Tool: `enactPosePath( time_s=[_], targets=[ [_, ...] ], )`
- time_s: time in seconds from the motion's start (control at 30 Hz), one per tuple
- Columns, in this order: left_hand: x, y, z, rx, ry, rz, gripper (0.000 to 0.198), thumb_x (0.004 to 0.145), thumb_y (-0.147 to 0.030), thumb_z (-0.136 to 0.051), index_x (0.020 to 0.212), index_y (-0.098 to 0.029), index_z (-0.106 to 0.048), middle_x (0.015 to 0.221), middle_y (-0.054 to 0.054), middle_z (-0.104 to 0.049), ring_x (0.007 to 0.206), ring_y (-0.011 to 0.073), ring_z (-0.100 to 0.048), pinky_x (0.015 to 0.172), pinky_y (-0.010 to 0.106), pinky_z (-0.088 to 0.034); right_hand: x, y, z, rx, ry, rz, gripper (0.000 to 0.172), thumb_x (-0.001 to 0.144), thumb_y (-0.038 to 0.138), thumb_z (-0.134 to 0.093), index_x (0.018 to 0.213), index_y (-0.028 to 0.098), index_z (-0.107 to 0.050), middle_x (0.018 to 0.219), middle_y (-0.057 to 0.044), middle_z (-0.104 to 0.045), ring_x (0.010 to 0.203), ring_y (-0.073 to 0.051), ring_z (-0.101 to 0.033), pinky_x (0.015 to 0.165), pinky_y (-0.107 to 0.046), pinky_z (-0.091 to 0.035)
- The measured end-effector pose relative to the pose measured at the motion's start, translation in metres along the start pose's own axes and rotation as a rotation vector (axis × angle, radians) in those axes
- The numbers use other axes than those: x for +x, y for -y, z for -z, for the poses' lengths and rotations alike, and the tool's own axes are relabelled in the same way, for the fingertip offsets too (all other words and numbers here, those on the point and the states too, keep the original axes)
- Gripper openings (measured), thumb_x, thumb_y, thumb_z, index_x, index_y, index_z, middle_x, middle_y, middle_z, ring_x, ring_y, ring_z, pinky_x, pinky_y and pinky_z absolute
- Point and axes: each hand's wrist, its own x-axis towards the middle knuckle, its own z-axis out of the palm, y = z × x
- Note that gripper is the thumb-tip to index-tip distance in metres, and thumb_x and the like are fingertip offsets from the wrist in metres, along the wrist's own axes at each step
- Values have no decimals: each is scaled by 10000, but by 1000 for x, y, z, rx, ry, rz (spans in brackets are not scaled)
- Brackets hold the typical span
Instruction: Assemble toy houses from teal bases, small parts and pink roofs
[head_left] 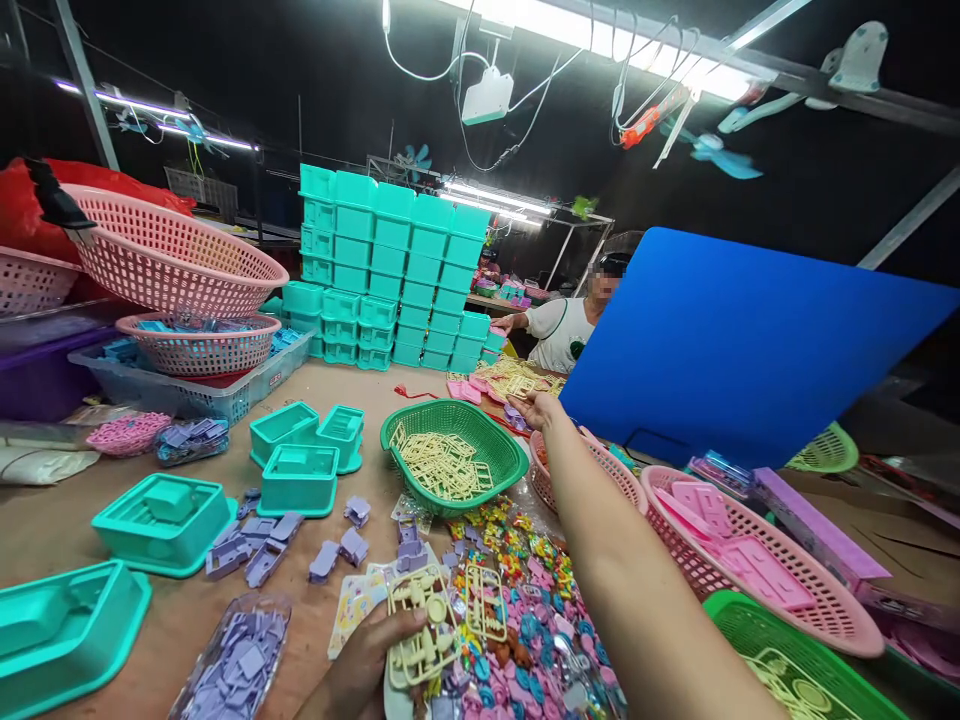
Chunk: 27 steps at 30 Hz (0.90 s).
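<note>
My left hand (367, 650) is closed around cream plastic part frames (421, 625) at the lower middle, with the thumb on top. Under them is a pale edge whose kind I cannot make out. Across the table stretches my right arm; my right hand (541, 408) has its fingers extended beside a heap of cream frames (495, 378). One cream frame (520, 385) is just above its fingertips; contact is unclear. Between the hands stands a green basket (517, 470) of similar frames. Small colourful pieces (525, 620) are spread beside my left hand, with another cream frame (486, 602) over them.
Turquoise boxes (390, 260) are stacked at the back; several open ones (161, 520) stand left, near purple parts (251, 545). Pink baskets (180, 250) rise at left. A blue panel (750, 340) and a pink basket (847, 620) flank my right arm. A co-worker (559, 330) sits opposite.
</note>
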Motion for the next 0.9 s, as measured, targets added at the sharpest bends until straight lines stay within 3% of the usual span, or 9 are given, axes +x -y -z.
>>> enactPosePath(
  time_s=[0.23, 0.4, 0.57, 0.73, 0.9],
  targets=[
    [-6, -7, -10, -7, -5, 18, 213, 740, -167, -812, 905, -113, -689, 698, 47, -732, 472, 115, -596, 401, 188, -421, -21, -9, -12, -443, 225, -128, 356, 978, 366, -629, 1272, 167, -597, 1256, -92, -631, 1054, -223, -656, 886, -430, -579],
    [-8, -11, -12, 48, 6, 14, 225, 693, -197, -854, 804, -115, -675, 622, 29, -699, 465, 123, -591, 417, 204, -456, -35, -27, -27, -742, 383, -40, 315, 975, 343, -638, 1232, 162, -619, 1219, -83, -649, 1024, -210, -666, 867, -412, -587],
    [-8, -11, -11, 57, -11, 24, 270, 666, -189, -867, 849, -130, -678, 645, 23, -711, 535, 162, -658, 424, 207, -460, -41, -40, -29, -1039, 301, 154, 351, 971, 343, -640, 1282, 185, -601, 1335, -98, -596, 1145, -246, -622, 959, -468, -547],
    [-9, -10, -11, 63, -6, 10, 196, 721, -205, -833, 812, -126, -679, 613, 12, -686, 461, 122, -587, 433, 211, -458, -49, -46, -19, -1258, 204, 242, 350, 975, 358, -633, 1276, 183, -601, 1301, -98, -612, 1113, -237, -636, 939, -456, -555],
    [-10, -12, -13, 67, 0, 31, 183, 715, -205, -840, 755, -122, -682, 578, 11, -666, 432, 115, -559, 421, 209, -435, -66, -51, -34, -1376, 283, 363, 398, 979, 380, -619, 1317, 174, -573, 1303, -103, -614, 1114, -243, -638, 947, -473, -546]
  ],
)
